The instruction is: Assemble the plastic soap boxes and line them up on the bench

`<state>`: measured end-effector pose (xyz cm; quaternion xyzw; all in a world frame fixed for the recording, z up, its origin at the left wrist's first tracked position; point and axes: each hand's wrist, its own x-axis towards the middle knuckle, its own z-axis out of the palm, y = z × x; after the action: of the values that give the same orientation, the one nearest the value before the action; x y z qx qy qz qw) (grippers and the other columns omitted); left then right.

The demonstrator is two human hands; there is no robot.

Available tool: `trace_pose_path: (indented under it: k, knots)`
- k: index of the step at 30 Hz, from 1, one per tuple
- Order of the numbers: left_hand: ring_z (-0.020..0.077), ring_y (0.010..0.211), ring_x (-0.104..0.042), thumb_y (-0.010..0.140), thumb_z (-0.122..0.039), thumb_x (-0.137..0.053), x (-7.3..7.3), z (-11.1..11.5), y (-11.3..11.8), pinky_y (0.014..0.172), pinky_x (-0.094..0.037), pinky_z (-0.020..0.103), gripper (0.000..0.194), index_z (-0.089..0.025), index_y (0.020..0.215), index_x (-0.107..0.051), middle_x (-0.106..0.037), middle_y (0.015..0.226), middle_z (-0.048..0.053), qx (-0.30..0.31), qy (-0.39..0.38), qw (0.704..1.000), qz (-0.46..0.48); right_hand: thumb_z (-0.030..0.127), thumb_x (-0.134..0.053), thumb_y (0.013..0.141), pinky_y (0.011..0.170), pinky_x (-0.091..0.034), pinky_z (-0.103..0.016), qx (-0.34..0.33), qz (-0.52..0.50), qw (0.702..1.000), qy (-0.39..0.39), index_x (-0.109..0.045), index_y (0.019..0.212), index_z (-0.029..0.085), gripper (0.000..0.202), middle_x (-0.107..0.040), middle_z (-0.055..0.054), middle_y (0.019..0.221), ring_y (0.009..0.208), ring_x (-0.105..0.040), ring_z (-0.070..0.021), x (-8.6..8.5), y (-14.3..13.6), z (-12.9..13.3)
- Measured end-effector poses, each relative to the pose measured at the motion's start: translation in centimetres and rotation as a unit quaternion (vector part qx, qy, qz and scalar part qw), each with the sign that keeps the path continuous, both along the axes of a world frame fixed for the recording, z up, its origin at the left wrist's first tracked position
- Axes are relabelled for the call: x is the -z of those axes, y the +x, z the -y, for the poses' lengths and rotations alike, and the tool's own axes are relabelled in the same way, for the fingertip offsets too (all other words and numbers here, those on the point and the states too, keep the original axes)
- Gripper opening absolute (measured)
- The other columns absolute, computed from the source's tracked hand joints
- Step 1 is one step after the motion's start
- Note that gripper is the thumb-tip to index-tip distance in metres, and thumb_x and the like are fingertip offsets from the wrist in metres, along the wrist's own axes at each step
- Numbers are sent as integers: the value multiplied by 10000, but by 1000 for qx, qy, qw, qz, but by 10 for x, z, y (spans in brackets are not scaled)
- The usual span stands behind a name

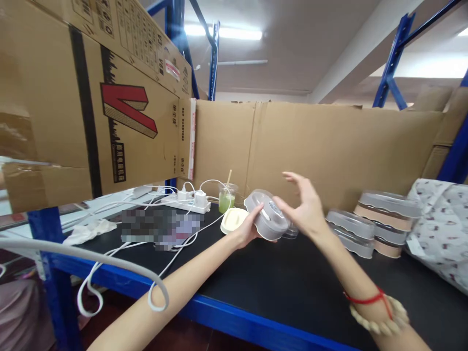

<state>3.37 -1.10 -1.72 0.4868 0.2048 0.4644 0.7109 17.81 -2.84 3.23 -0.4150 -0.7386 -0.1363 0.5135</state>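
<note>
My left hand (248, 229) grips a grey oval container with a clear lid (268, 217), tilted above the black tabletop. Thumb on its near side, the hand supports it from the left and below. Just right of the lid, my right hand (303, 204) is raised with fingers apart; whether its thumb touches the lid I cannot tell. A cream-coloured oval container or lid (234, 220) rests on the table behind my left hand. Partly hidden behind the held container is another clear plastic piece (291, 231).
Stacked lidded containers in grey and peach (387, 219) stand at the right, beside a patterned white cloth bag (440, 229). A cup of green drink (226, 199) and a power strip (188, 202) sit at the back left. White cables (179, 248) loop over the table's front edge.
</note>
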Motion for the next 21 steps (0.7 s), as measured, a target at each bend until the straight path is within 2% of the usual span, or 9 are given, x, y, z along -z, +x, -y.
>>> trace_pose_path:
  k: [2, 6, 11, 15, 17, 21]
  knots:
    - [296, 1019, -636, 828, -469, -508, -3, -1, 0, 844, -506, 451, 439, -168, 1127, -617, -702, 1063, 125, -39, 5, 999, 15, 512, -653, 701, 951, -447, -487, -28, 3, 998, -63, -501, 1270, 290, 630, -553, -76, 1264, 1143, -541, -285, 8, -11, -7]
    - [260, 1004, -647, 827, -481, -530, -5, -6, -3, 876, -498, 376, 435, -162, 1102, -640, -712, 1039, 119, -101, 8, 995, 23, 526, -585, 729, 957, -435, -505, -62, -33, 979, -194, -503, 1278, 302, 599, -556, -70, 1282, 1146, -553, -285, 32, -22, -25]
    - [250, 967, -659, 867, -514, -454, -2, -9, -2, 827, -517, 370, 487, -161, 1162, -613, -717, 1020, 123, -111, 4, 994, -13, 516, -639, 675, 952, -450, -455, -101, -94, 968, -209, -538, 1228, 302, 601, -589, -48, 1254, 1109, -575, -262, 47, -18, -30]
    - [265, 895, -674, 878, -547, -387, -3, -7, -3, 701, -539, 362, 540, -176, 1228, -563, -718, 1003, 129, -126, -5, 992, -9, 604, -430, 772, 808, -524, -409, -136, -215, 940, -227, -524, 1220, 236, 588, -622, -87, 1172, 989, -625, -250, 42, -12, -32]
    - [278, 825, -683, 869, -607, -311, -5, -6, -6, 609, -530, 347, 624, -160, 1225, -562, -718, 966, 146, -132, -19, 991, 4, 635, -380, 778, 761, -531, -405, -91, -260, 938, -212, -501, 1239, 229, 626, -610, -103, 1171, 964, -628, -256, 38, -4, -33]
    - [268, 684, -679, 818, -711, -219, -4, -9, -10, 501, -486, 309, 772, -128, 1159, -593, -710, 870, 158, -139, -44, 988, 44, 580, -626, 641, 930, -440, -465, 109, -240, 957, -117, -520, 1231, 267, 676, -517, -117, 1270, 1138, -533, -300, 38, 21, -37]
